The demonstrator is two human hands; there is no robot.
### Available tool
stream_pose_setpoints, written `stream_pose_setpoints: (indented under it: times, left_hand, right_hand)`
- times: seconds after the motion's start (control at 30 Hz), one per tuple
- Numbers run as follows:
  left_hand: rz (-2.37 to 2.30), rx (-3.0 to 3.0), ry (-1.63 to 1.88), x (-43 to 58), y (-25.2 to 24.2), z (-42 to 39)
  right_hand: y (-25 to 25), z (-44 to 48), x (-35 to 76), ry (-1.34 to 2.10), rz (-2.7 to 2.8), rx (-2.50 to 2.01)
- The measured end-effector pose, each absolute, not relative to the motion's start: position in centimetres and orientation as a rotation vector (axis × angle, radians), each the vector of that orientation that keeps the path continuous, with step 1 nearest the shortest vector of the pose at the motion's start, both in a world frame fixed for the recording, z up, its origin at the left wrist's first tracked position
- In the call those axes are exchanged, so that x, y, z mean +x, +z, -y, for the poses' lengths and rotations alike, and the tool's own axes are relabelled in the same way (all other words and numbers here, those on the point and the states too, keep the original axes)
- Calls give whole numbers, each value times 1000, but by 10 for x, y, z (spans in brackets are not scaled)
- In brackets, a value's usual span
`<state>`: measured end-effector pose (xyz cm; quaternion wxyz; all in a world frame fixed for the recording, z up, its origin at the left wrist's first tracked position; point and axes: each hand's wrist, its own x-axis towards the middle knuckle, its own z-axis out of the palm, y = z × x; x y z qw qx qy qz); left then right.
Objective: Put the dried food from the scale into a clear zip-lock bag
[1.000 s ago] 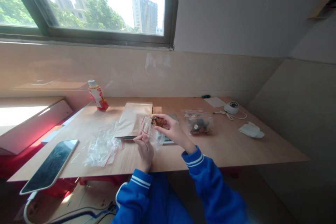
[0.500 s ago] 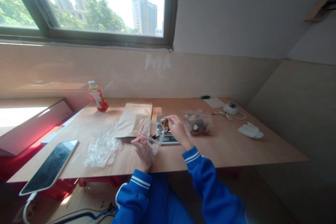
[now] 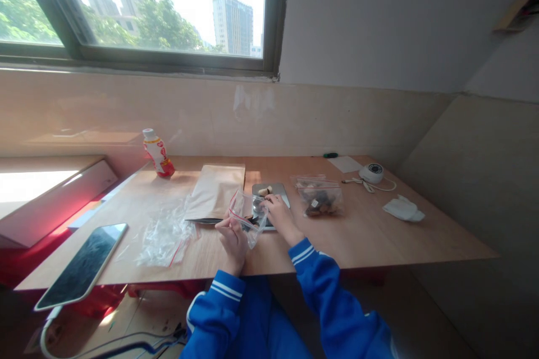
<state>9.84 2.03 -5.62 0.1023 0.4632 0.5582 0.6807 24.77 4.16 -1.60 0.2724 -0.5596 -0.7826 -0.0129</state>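
My left hand [image 3: 232,238] pinches a clear zip bag [image 3: 251,230] with a red seal strip, held tilted with its mouth toward the right. My right hand [image 3: 281,214] is at the bag's right side, fingers closed; what they hold is hidden. Beneath both hands lies a flat digital scale [image 3: 283,190], its front part covered by the bag and hand. On the scale's plate rest a few pale, dried-looking pieces [image 3: 265,191]. Just left of the scale lies a brown paper pouch [image 3: 219,190] with its dark open end toward me, partly behind the bag.
A pile of clear empty bags [image 3: 164,238] lies left, near a phone [image 3: 84,263] on a cable. Filled zip bags [image 3: 322,199] sit right of the scale. Farther out are a drink bottle [image 3: 159,154], a white camera [image 3: 370,173], a white packet [image 3: 403,209] and a green-handled tool [image 3: 330,155].
My right hand has moved down from above the scale to the bag's side. The brown pieces seen at its fingers are now out of sight. Pale pieces on the scale are uncovered.
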Motion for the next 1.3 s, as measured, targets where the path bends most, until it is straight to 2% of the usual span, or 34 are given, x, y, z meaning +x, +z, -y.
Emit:
stream_pose_setpoints:
  times: [0.57, 0.8, 1.0, 1.13, 1.3]
  left_hand:
    - [-1637, 1373, 1957, 99, -61, -20]
    - [-1665, 1390, 1927, 98, -60, -20]
    - [-1667, 1409, 1941, 99, -57, -19]
    - [-1665, 1418, 1950, 100, -54, -18]
    - [-1674, 1392, 1952, 102, -49, -15]
  right_hand:
    - [-18, -37, 255, 76, 1978, -1425]
    - [0, -32, 257, 273, 1598, -1349]
    - [37, -22, 248, 443, 1231, -1162]
    - [59, -13, 233, 470, 1309, -1093]
    - [57, -10, 215, 385, 1555, -1103]
